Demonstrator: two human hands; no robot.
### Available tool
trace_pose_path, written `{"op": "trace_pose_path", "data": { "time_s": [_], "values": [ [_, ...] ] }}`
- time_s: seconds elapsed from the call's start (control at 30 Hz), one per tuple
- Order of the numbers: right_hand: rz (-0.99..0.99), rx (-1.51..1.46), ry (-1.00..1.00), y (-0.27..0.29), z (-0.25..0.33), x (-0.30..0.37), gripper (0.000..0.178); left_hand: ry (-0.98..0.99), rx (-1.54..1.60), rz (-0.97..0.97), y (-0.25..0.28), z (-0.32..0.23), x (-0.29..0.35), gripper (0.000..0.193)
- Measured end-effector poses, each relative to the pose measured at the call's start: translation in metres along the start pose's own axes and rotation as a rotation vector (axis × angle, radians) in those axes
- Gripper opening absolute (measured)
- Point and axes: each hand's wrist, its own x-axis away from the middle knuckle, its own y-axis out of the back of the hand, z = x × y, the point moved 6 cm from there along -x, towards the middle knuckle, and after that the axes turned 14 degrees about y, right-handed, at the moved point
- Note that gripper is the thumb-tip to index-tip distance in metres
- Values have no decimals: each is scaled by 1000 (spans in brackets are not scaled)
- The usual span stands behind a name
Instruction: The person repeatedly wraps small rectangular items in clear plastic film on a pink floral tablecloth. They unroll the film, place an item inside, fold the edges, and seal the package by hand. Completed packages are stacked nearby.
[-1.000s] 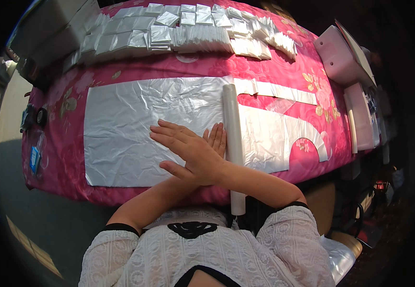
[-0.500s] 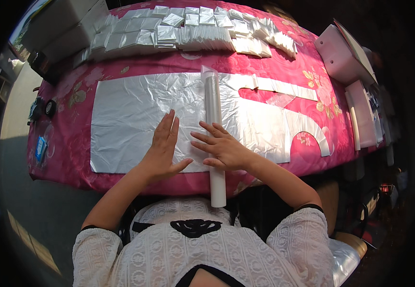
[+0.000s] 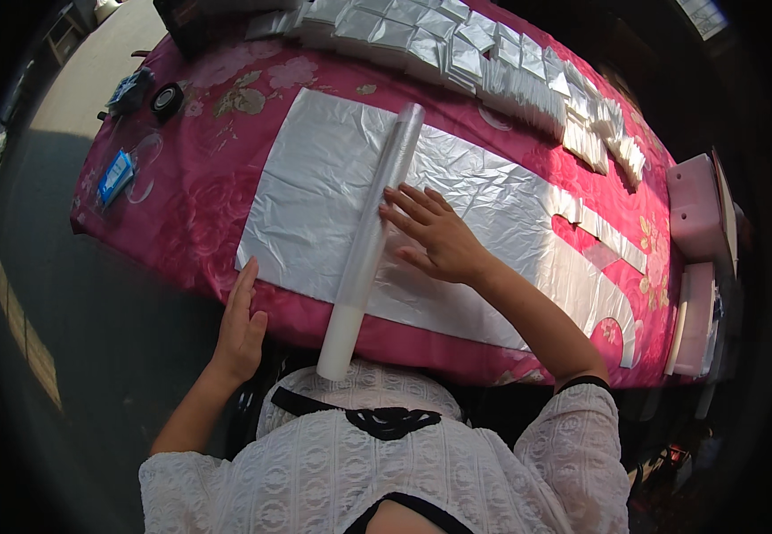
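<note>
A thin silvery-white plastic sheet (image 3: 475, 240) lies flat and wrinkled on the table, its right end cut into curved straps like a disposable apron. Across it rests a long tube (image 3: 365, 236), slanted, sleeved in clear film, its white near end jutting past the table edge. My right hand (image 3: 437, 236) is over the sheet with fingers spread, fingertips against the tube's right side. By the sheet's near left corner, at the table edge, is my left hand (image 3: 242, 329). It holds nothing; its fingers are stretched out and the thumb is apart.
Rows of folded clear-plastic packets (image 3: 457, 53) line the far side of the pink flowered tablecloth (image 3: 199, 222). At the left lie a black tape roll (image 3: 167, 101) and a blue packet (image 3: 116, 176). A pale foam box (image 3: 697, 200) stands at the right end.
The tube has moved left across the sheet, with my right hand following. My left hand has come off the sheet's middle to its near left corner. The whole view has turned.
</note>
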Motion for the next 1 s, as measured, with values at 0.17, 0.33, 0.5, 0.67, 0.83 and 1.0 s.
{"op": "trace_pose_path", "data": {
  "time_s": [0.17, 0.33, 0.5, 0.67, 0.83, 1.0],
  "values": [
    [-31, -19, 176, -34, 0, -90, 53, 59, -107, -50, -3, -7, 8, 64],
    [-162, -18, -91, -70, 9, -176, 41, 274, -485, -205, 3, -3, 1, 71],
    [-728, -52, -516, -59, 5, -159, 63, 399, 58, 39, 4, 16, -4, 67],
    [-1043, -1802, -746, -42, -8, -124, 57, 402, 990, 706, -34, -15, -1, 66],
    [-991, -1602, -657, 7, -19, -87, 56, 508, 777, 466, -59, -32, -16, 61],
    [-1184, -1696, -516, 30, -17, -58, 47, 480, 915, 813, -87, -48, -6, 51]
  ]
}}
